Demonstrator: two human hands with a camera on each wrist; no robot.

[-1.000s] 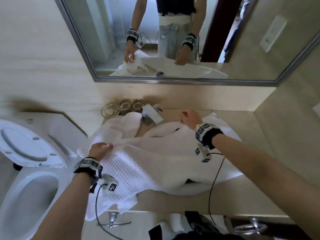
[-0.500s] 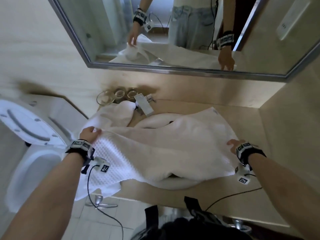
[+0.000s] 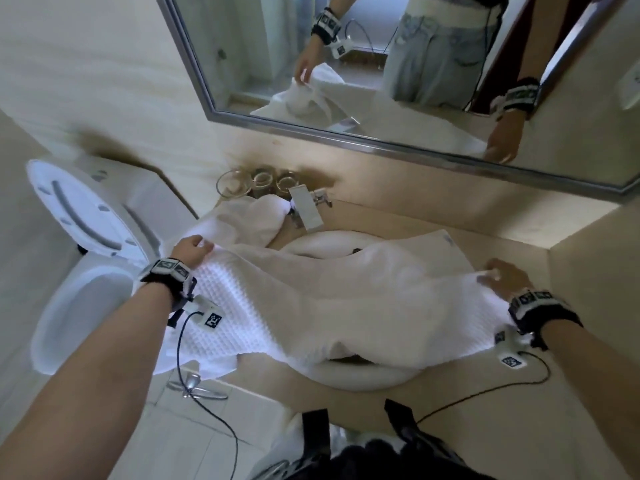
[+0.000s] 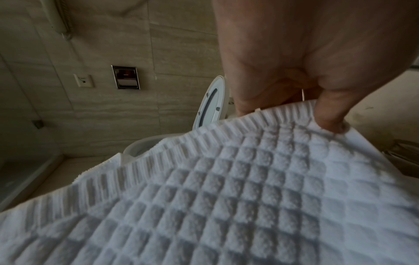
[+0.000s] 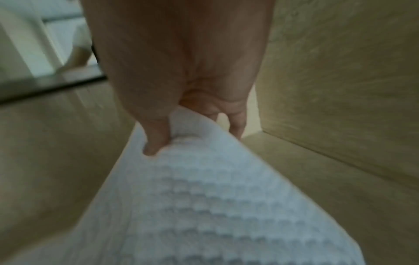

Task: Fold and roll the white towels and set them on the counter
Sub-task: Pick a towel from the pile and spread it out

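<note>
Towel [image 3: 311,306] stretched across sink [image 3: 360,377] and counter [image 3: 485,427], pinched at both ends.
Left hand [image 3: 192,252] gripped its left edge, thumb [image 4: 328,114] on top; right hand [image 3: 507,277] pinched its right end, thumb [image 5: 156,141] pressed into the waffle weave. Beyond lay a 2nd towel [image 3: 252,220] beside the faucet [image 3: 306,207], then 3 glasses [image 3: 259,181], then the mirror [image 3: 415,64].

Likely bathroom: toilet [image 3: 86,271], mirror [image 3: 381,64].
</note>
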